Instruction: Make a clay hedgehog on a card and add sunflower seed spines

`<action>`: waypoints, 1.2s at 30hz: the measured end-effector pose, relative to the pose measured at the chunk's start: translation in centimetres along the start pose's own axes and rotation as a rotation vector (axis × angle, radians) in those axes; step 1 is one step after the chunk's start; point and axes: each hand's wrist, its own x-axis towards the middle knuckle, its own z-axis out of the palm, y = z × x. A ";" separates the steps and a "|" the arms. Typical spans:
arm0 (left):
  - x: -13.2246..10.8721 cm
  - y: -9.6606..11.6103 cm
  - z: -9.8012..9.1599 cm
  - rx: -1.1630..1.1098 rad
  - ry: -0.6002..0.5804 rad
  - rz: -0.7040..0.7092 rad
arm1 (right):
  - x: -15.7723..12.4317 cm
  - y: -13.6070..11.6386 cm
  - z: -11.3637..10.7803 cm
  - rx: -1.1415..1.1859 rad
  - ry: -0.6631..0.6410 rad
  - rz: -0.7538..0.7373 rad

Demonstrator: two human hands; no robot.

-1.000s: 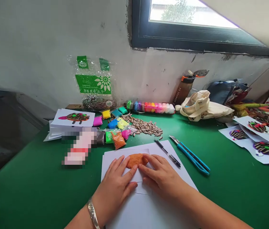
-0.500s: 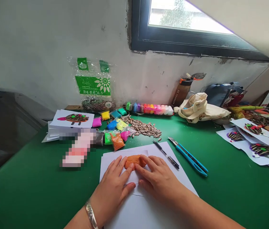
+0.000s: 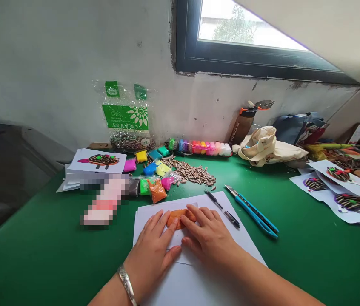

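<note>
Near the far edge of the paper, on a card laid over it, a flat patch of clay is covered in part by both hands. Left hand: fingers slightly spread, index tip set on the clay, nothing gripped. Right hand: fingers loosely bent and parted, tips set on the clay, nothing gripped. Step in hand, as judged: clay being pressed flat and its rim shaped. By the look of it, light, even pressure is called for next, card kept from slipping. Pen laid by the paper's far right corner; knife placed beyond its right edge. Toward the table's far edge, seeds are heaped.
</note>
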 end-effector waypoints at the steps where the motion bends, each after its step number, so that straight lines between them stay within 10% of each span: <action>1: 0.0 0.0 0.0 0.006 -0.008 0.000 | -0.1 0.1 0.1 -0.002 0.019 0.002; 36: -0.1 -0.3 1.0 0.045 0.018 0.010 | -0.1 1.2 0.6 -0.040 -0.017 0.122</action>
